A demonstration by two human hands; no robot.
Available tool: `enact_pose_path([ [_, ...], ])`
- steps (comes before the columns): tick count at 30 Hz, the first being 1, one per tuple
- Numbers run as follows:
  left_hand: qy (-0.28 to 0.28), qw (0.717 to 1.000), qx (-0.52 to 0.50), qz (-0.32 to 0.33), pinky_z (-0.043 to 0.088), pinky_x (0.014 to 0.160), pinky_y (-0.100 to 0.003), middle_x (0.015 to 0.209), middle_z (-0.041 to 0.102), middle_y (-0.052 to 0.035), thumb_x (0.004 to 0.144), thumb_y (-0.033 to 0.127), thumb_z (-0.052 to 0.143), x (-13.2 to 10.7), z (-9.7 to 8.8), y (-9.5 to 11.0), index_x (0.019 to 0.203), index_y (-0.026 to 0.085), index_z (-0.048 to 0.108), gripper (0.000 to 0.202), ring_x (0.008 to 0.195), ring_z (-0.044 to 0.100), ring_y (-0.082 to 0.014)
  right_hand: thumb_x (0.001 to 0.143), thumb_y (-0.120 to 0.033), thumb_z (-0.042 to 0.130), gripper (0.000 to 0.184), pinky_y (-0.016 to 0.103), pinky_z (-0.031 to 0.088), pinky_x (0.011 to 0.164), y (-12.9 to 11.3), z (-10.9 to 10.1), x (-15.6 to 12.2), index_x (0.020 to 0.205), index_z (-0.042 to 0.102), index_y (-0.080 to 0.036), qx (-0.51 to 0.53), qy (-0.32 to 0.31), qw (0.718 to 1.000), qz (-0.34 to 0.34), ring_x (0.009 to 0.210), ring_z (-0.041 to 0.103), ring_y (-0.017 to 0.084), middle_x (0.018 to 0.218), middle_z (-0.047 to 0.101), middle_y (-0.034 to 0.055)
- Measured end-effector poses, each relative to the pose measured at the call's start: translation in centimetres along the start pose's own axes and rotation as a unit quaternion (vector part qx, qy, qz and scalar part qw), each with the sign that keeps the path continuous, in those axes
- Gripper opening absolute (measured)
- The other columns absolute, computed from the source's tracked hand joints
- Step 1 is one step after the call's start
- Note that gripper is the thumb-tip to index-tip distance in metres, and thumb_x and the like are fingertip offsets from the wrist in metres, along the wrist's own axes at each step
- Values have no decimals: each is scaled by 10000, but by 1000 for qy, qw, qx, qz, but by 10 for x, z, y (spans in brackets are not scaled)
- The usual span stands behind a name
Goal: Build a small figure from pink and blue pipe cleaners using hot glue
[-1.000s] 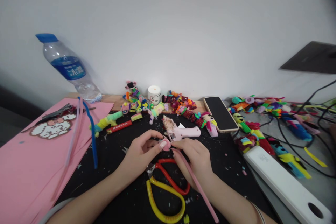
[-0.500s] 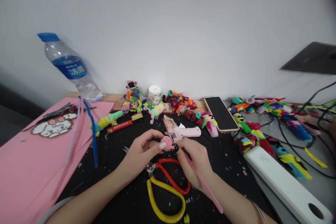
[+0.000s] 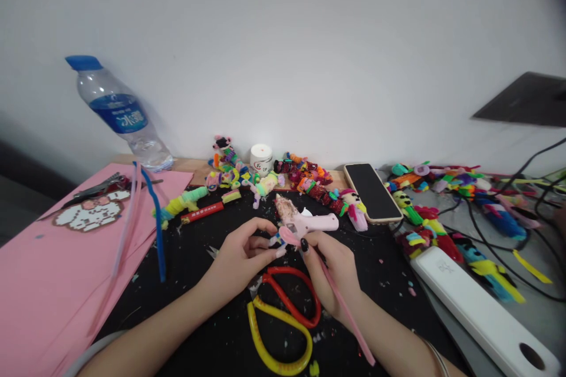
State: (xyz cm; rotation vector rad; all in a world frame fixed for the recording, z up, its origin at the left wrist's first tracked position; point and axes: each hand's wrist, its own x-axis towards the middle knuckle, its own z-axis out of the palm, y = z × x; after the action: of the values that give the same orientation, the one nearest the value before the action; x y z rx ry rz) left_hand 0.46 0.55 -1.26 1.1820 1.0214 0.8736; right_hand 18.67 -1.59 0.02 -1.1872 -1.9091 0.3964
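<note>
Head view: on a flat black mat (image 3: 186, 262), scissors with red and yellow looped handles (image 3: 283, 303) lie between the forearms. The right hand (image 3: 331, 265) pinches a long, fuzzy pink stem (image 3: 348, 314), its curled end near the curved left hand (image 3: 239, 253), whose grip on a small blue-and-white piece (image 3: 276, 240) cannot be told.

I see: blue-capped bottle (image 3: 118, 113), upper left | black-screened phone (image 3: 374, 192), right of centre | dark panel (image 3: 522, 100), upper right | white bar (image 3: 480, 306), lower right
</note>
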Motion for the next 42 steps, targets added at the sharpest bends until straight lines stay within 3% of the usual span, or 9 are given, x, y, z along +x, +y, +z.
enact_pose_path([
  [9,16,1000,22,-12,493,633,-209,805,643,9,704,243,702,-2,1,4,931,194,542,282,749,623,-132,845,-107,444,158,237,413,580,2,4,0,794,581,-167,-66,-7,996,-60,591,549,133,679,614,22],
  [19,42,999,27,18,513,688,-221,914,624,-3,692,202,692,-1,1,6,901,188,557,249,778,618,-123,843,-89,467,138,242,408,588,2,2,1,843,581,-167,-77,-7,991,-113,593,553,129,687,629,17],
  [24,38,999,17,21,524,715,-246,929,634,-18,695,203,689,0,0,5,916,184,550,261,816,630,-141,847,-94,465,142,246,418,589,1,1,2,845,585,-170,-81,-9,990,-112,597,560,134,688,634,20],
  [31,-11,998,-48,24,528,821,-326,925,643,-26,687,193,722,-2,-1,3,1011,193,523,380,874,647,-173,858,-112,472,138,255,439,601,2,1,1,848,592,-181,-94,-9,991,-95,619,578,136,709,648,18],
  [42,3,999,15,49,500,878,-318,1065,641,-57,848,341,554,-2,-6,9,1002,190,631,230,1004,597,-199,843,-120,510,114,263,450,614,1,3,1,805,603,-174,-87,-11,992,-94,615,606,143,677,657,16],
])
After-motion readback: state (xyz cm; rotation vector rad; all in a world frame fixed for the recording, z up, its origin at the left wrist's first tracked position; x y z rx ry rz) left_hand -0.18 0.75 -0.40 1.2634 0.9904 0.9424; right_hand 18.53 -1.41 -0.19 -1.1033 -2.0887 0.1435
